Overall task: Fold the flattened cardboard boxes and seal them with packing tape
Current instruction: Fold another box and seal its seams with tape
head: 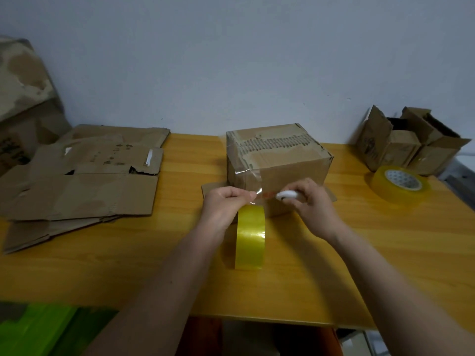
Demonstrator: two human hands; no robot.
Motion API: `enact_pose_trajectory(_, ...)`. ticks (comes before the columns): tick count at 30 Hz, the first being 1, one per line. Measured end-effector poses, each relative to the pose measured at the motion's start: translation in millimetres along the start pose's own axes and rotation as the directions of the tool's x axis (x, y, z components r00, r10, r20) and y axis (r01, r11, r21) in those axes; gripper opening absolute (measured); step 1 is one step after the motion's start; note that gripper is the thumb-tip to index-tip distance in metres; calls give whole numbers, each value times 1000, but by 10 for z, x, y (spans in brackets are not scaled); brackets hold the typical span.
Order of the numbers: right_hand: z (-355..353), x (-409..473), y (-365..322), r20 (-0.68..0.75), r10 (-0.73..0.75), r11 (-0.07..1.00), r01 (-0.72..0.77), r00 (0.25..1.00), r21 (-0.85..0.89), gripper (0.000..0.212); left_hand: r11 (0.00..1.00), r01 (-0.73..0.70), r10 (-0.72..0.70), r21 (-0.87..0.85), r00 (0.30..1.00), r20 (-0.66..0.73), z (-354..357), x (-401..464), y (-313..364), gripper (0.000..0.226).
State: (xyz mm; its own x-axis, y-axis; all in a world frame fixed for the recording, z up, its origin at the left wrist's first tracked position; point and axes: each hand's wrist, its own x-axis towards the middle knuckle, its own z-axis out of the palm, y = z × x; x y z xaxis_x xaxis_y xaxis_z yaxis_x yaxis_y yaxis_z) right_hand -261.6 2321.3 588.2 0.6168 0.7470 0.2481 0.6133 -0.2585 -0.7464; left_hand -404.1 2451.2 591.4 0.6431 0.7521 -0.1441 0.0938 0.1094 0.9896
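A folded cardboard box (pixel 288 160) stands in the middle of the yellow wooden table (pixel 180 253), with clear tape running over its top and down its front face. My left hand (pixel 223 204) pinches the stretched strip of tape just in front of the box. A yellow tape roll (pixel 250 237) hangs on edge below that hand. My right hand (pixel 308 199) grips a small white cutter (pixel 286 195), its tip at the tape strip.
Several flattened cardboard boxes (pixel 84 181) lie stacked at the left. A second tape roll (pixel 399 185) lies flat at the right, in front of small open boxes (pixel 408 142). A large torn box (pixel 23 98) stands far left. Something green (pixel 38 330) sits below the table.
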Motion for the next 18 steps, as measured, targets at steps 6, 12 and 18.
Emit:
enact_pose_trajectory(6,58,-191,438,174,276,959,-261,945,-108,17,1000,-11,12,24,1000,-10,-14,0,4,16)
enact_pose_trajectory(12,-14,-66,102,-65,-29,932,3,998,-361,11,999,-9,7,41,999,32,-61,31,-25,19)
enact_pose_trajectory(18,8,532,-630,158,-390,844,421,907,-333,36,999,15,-19,35,995,100,-123,45,-34,19)
